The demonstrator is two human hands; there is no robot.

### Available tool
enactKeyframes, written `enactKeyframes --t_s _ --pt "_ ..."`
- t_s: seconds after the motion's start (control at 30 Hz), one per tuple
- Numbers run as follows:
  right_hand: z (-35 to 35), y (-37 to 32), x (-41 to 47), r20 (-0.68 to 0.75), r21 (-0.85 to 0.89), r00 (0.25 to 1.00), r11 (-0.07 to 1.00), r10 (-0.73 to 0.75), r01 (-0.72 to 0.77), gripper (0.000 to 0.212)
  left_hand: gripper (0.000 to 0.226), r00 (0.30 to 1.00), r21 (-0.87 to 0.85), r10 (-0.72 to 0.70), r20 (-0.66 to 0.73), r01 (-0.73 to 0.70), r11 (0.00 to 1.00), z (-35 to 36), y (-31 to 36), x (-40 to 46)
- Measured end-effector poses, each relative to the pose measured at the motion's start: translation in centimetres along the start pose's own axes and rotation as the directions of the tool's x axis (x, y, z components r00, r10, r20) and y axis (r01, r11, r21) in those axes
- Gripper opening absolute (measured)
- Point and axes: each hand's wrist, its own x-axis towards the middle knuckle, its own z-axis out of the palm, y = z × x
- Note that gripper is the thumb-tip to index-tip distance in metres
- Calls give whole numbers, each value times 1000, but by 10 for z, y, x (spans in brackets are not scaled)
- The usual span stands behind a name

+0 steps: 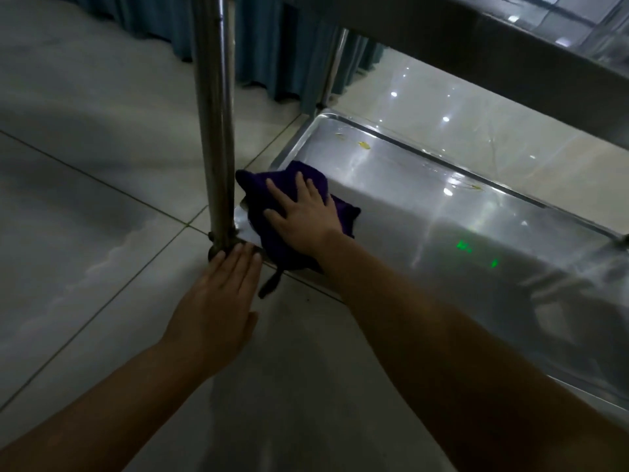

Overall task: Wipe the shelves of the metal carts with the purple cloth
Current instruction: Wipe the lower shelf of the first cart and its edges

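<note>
I see my right hand [304,212] lying flat on the purple cloth [272,212]. The fingers are straight and spread, and they press the cloth down. They do not curl around it. The cloth sits on the bottom shelf [425,212] of the metal cart, at the near left corner. It is bunched up under my palm. One thin end of the cloth hangs over the shelf's front edge, down toward the floor [85,199].

My left hand [221,294] is flat too, with straight fingers held close together. It holds nothing. The fingertips reach the foot of the cart's shiny upright post [214,114], right at the corner of the shelf. I cannot tell if they touch the metal or only the floor beside it.

The shelf is a shiny tray with a raised rim. Small yellow bits [364,144] lie on it near the far edge, well apart from the cloth. Two little green lights shine back off the metal on the right. A higher shelf [510,46] of the cart runs across the top. Blue curtains [272,46] hang behind the cart. The floor is made of pale tiles.
</note>
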Motion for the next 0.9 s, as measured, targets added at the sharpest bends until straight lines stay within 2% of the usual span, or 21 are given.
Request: enactKeyframes --t_s 0.1,0.23,0.33,0.43,0.53,0.63,0.67,0.73,0.83,0.9 --pt "3 47 -33 -69 -42 997 998 37 -40 57 92 999 -18 -14 31 15 1000 -1 4 -5" --pt "-1 132 -87 -131 -1 941 950 311 -314 56 77 1000 1 -15 13 15 1000 -7 8 -7" --pt "-8 192 -139 -121 51 827 836 548 -547 57 60 1000 30 -18 -18 18 999 -10 10 -9" --pt "-9 232 -197 -105 111 677 685 728 -720 57 59 1000 50 1 0 -1 999 -15 14 -12" --pt "-10 233 -222 -47 187 576 574 816 -798 56 56 999 66 -28 16 27 997 -25 17 -13" --pt "-9 197 -200 -35 186 518 515 854 -837 58 74 993 58 -118 26 117 991 -31 12 -16" --pt "-5 179 -189 -58 158 538 540 841 -827 58 77 989 59 -144 33 142 988 -34 12 -19" --pt "3 136 -169 -119 99 632 643 766 -760 59 75 986 37 -164 4 164 986 -37 9 -26" --pt "16 65 -140 -175 39 793 809 583 -586 60 68 974 -2 -213 81 214 977 -41 2 -37" --pt "21 20 -116 -191 28 873 892 448 -451 59 72 973 57 -223 55 220 974 -40 -5 -44"
